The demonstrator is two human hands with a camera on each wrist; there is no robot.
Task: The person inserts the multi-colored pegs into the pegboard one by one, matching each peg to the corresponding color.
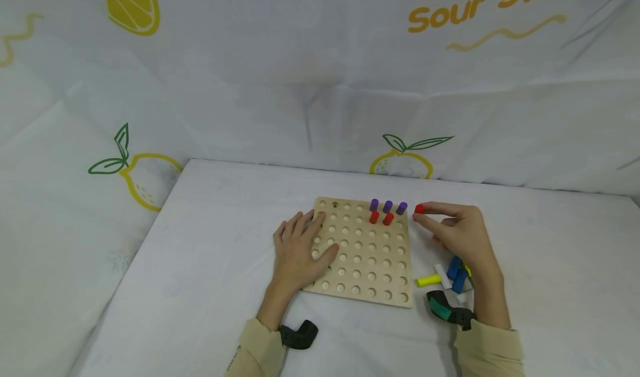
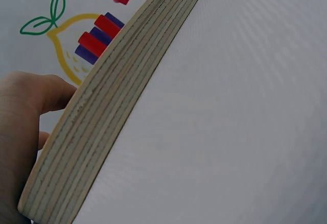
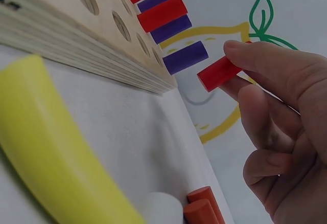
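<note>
A wooden pegboard with rows of round holes lies flat on the table. My left hand rests on its left side, fingers spread over the edge and top. Three purple pegs stand in the far row toward the right, and two red pegs stand in the row in front of them. Beyond the board's far right corner, my right hand pinches another red peg between thumb and fingertips. It is held tilted in the air, apart from the board, near the rightmost purple peg.
Right of the board lie loose pegs: a yellow one, a white one and blue ones. Orange-red pegs lie beneath my right hand. A lemon-printed cloth hangs behind the white-covered table.
</note>
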